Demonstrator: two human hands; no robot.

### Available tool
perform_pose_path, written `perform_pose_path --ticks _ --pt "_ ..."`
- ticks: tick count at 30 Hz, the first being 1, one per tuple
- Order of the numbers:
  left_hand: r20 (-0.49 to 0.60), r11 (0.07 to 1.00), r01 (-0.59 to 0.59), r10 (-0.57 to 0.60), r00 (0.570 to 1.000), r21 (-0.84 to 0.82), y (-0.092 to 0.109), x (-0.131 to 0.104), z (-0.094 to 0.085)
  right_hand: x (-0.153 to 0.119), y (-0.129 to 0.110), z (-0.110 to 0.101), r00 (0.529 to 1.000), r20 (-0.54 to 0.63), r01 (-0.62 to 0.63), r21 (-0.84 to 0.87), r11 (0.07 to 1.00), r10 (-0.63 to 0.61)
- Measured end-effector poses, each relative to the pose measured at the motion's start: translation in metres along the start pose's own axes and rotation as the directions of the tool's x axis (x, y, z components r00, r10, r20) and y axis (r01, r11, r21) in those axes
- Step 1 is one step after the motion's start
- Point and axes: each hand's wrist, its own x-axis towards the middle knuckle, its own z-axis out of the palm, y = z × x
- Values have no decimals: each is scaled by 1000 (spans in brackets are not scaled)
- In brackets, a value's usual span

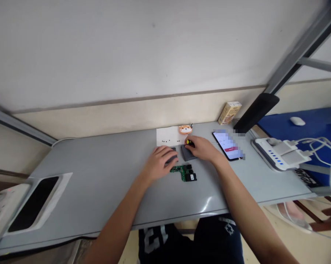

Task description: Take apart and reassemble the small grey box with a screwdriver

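Observation:
My left hand (161, 161) has its fingers curled over a dark grey casing part (171, 155) on the table, covering much of it. A short yellow-and-black screwdriver (189, 142) is pinched in my right hand (199, 146); its tip is hidden. Just below those fingers lies a second dark grey casing part (187, 154), with a slotted front edge. Nearer to me, between the forearms, a green circuit board (184, 172) with black components lies flat. Behind the hands, several tiny dark screws (166, 140) rest on a sheet of white paper (165, 134).
An orange dog-face case (185, 129) sits at the paper's back edge. To the right are a lit phone (227, 145), a small carton (229, 113) and a power strip (278, 154) with chargers and cables. A black phone (35, 203) lies far left on the grey table (99, 176).

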Motion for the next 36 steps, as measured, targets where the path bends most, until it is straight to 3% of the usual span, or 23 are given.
perform_pose_path --ticks 5,7,10,15,24,30,36 --pt "-215 976 211 -196 957 49 -34 -6 -4 2 -7 5 1000 -18 -26 -33 999 26" --pt "-239 957 289 -283 929 -9 -45 -10 -3 3 -9 8 999 -31 -27 -46 999 25" --pt "-193 928 361 -372 908 -90 -54 -14 0 4 -10 13 998 -47 -32 -54 998 29" --pt "-82 920 381 -388 918 -92 -55 -17 3 6 -9 19 989 -124 -83 -47 995 76" --pt "-113 897 406 -427 897 -173 -53 -19 8 7 1 21 900 -411 -187 -68 980 143" --pt "-127 886 429 -452 883 -176 -54 -20 8 5 2 26 872 -459 -180 23 983 170" --pt "-156 889 425 -451 879 -171 -52 -20 8 4 -3 28 880 -441 -176 42 983 177"
